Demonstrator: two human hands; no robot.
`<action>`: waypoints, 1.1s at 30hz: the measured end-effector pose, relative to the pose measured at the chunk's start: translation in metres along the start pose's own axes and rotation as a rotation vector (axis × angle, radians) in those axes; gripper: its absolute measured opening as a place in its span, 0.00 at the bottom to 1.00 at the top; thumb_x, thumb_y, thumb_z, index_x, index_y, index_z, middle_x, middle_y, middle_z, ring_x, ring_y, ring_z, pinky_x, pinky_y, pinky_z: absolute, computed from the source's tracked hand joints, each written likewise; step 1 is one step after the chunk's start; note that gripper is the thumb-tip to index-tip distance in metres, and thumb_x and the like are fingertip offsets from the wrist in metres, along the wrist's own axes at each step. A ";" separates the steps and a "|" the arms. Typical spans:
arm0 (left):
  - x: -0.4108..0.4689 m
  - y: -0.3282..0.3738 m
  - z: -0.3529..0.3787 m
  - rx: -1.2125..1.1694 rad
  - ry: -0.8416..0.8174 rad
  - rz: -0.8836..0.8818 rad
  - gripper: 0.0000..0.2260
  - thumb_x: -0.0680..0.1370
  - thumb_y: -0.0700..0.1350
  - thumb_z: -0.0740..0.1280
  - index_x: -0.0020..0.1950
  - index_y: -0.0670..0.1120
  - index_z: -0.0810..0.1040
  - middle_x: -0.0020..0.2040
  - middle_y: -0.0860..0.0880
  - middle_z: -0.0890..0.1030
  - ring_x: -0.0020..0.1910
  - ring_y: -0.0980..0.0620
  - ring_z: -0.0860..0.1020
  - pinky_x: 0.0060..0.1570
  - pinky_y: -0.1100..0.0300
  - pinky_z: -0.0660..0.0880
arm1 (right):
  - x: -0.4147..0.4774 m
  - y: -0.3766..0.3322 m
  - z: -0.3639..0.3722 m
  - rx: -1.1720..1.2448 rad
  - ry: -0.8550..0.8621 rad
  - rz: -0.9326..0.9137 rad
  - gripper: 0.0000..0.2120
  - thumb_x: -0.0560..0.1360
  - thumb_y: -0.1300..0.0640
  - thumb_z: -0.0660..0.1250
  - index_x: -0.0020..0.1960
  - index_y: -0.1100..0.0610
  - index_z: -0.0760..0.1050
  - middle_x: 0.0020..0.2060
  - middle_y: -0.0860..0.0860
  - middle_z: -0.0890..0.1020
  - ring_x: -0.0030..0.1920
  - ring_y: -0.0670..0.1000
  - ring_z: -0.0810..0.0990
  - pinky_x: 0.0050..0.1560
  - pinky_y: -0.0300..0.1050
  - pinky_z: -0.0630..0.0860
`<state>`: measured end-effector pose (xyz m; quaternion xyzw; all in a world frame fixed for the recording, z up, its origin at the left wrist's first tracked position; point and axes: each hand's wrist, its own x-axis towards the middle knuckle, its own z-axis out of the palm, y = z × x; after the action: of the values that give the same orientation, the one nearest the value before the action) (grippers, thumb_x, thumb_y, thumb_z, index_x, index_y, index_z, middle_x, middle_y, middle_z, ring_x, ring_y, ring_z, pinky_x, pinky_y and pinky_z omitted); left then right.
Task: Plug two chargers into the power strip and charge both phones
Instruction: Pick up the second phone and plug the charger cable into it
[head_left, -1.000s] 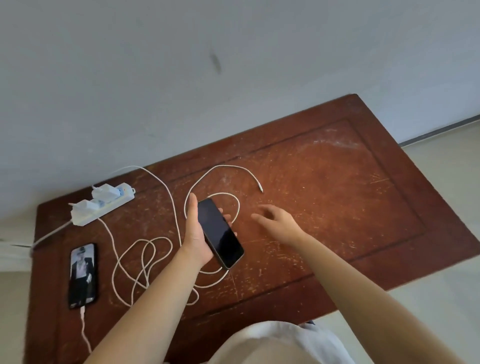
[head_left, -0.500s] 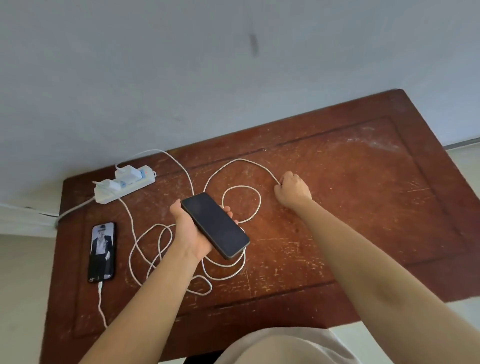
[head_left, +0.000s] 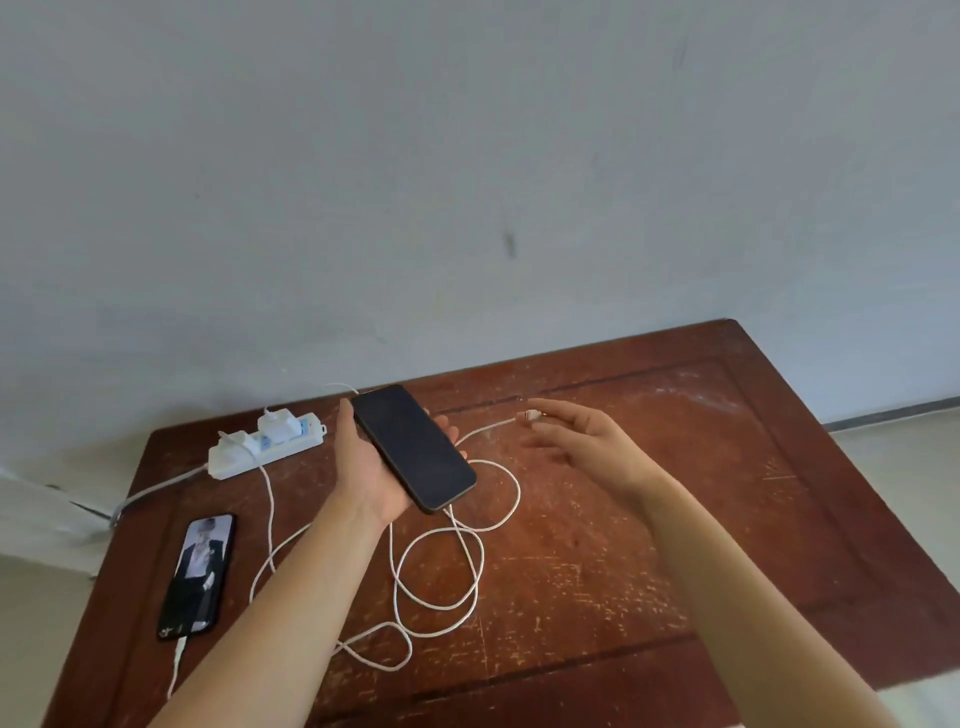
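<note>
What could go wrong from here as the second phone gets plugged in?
The right hand pinches only the connector tip, so it may slip. The cable lies in tangled loops beneath the dark phone; pulling could tighten them or tug a charger on the power strip. The left hand cradles the phone loosely.

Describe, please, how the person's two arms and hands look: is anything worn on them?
Both forearms are bare as far as the picture shows; no sleeve reaches them. The left hand and the right hand carry no glove, and no ring, watch or bracelet is visible. The right hand's fingers are slightly blurred.
</note>
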<state>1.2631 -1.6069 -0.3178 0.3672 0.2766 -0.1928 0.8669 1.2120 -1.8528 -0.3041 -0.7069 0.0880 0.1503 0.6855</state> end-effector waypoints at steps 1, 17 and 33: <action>-0.004 0.003 0.005 -0.014 -0.034 0.021 0.28 0.75 0.69 0.60 0.51 0.46 0.84 0.51 0.41 0.82 0.56 0.38 0.81 0.66 0.38 0.71 | -0.012 -0.009 0.004 -0.034 0.059 -0.081 0.12 0.80 0.54 0.67 0.63 0.50 0.80 0.50 0.48 0.88 0.50 0.44 0.86 0.52 0.43 0.80; -0.053 -0.006 0.013 -0.262 -0.295 0.063 0.33 0.76 0.70 0.57 0.62 0.44 0.79 0.59 0.41 0.81 0.58 0.39 0.81 0.65 0.36 0.71 | -0.100 0.013 0.051 -0.620 0.540 -0.560 0.04 0.70 0.48 0.76 0.44 0.45 0.85 0.38 0.38 0.81 0.43 0.43 0.79 0.44 0.36 0.73; -0.075 -0.015 0.021 -0.367 -0.274 0.067 0.30 0.78 0.66 0.56 0.69 0.46 0.77 0.61 0.42 0.81 0.54 0.40 0.83 0.55 0.40 0.79 | -0.118 0.004 0.095 0.164 0.274 -0.258 0.12 0.80 0.49 0.65 0.51 0.51 0.87 0.26 0.55 0.69 0.25 0.48 0.65 0.26 0.42 0.64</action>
<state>1.2037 -1.6227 -0.2670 0.1828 0.1742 -0.1586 0.9545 1.0908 -1.7678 -0.2703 -0.6679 0.1011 -0.0442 0.7360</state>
